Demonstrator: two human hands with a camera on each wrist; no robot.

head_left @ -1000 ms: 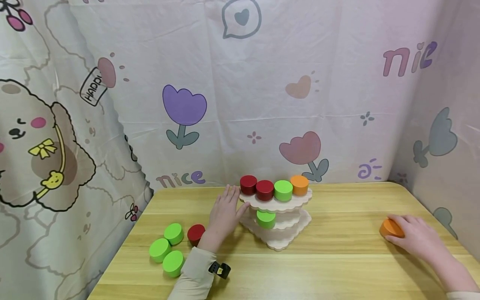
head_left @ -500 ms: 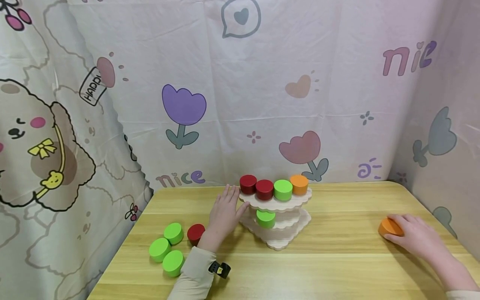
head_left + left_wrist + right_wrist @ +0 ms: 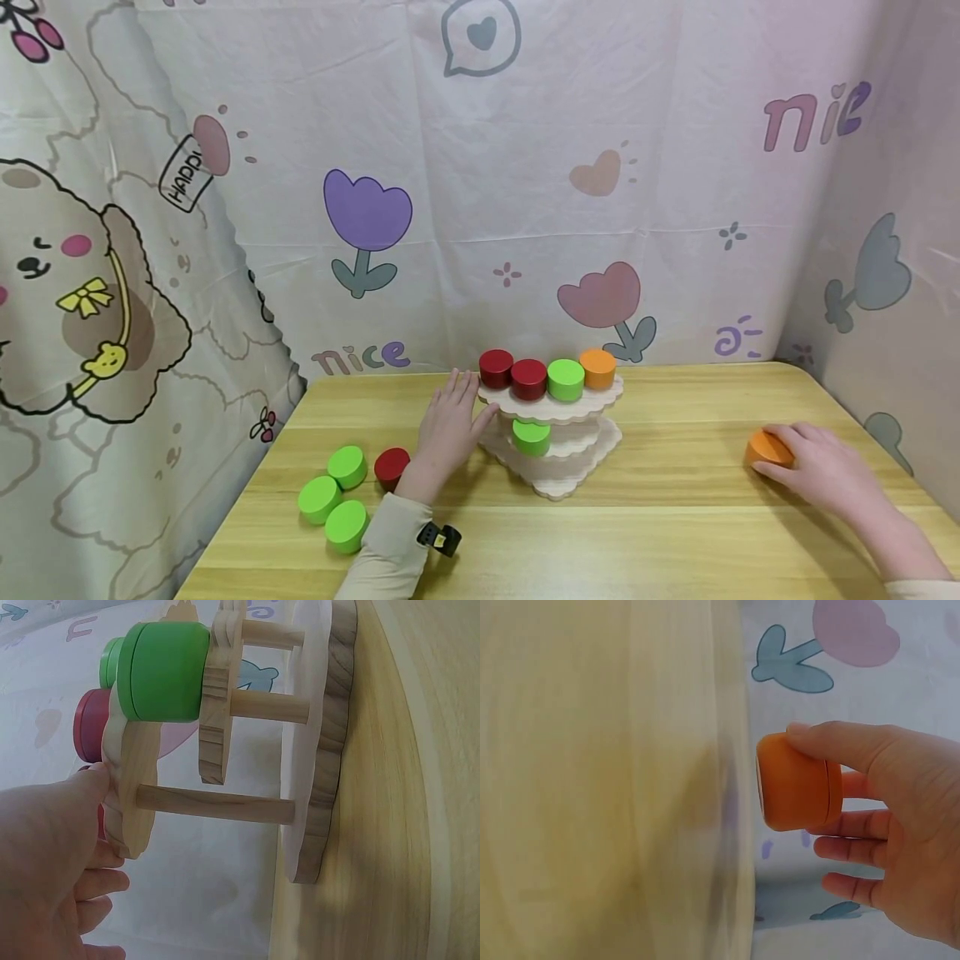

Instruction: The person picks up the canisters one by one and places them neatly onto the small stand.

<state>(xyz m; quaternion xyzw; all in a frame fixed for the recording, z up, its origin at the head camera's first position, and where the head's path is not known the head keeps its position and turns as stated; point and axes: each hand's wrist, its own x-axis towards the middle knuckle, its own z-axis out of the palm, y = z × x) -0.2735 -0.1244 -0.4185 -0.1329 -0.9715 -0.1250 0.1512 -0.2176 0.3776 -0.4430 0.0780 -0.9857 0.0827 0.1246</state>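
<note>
My right hand (image 3: 828, 468) pinches an orange round block (image 3: 769, 449) between thumb and fingers at the right side of the table. In the right wrist view the orange block (image 3: 795, 782) is close to the tabletop; whether it touches is unclear. My left hand (image 3: 452, 425) rests against the left side of a pale wooden tiered stand (image 3: 558, 483) with scalloped edges. Its thumb touches the top tier's rim (image 3: 133, 799) in the left wrist view. Two red round blocks (image 3: 528, 380), a green one (image 3: 566, 381) and an orange one (image 3: 597, 369) stand on the top tier. One green block (image 3: 531, 437) sits on the tier below.
Several green round blocks (image 3: 320, 500) lie at the table's left. A red block (image 3: 392, 468) is beside them, partly hidden by my left forearm. Printed cloth (image 3: 465, 167) hangs behind the wooden table (image 3: 675, 533) and at both sides.
My right hand has moved slightly left with the orange block, toward the stand. The left hand and the stand have stayed in place.
</note>
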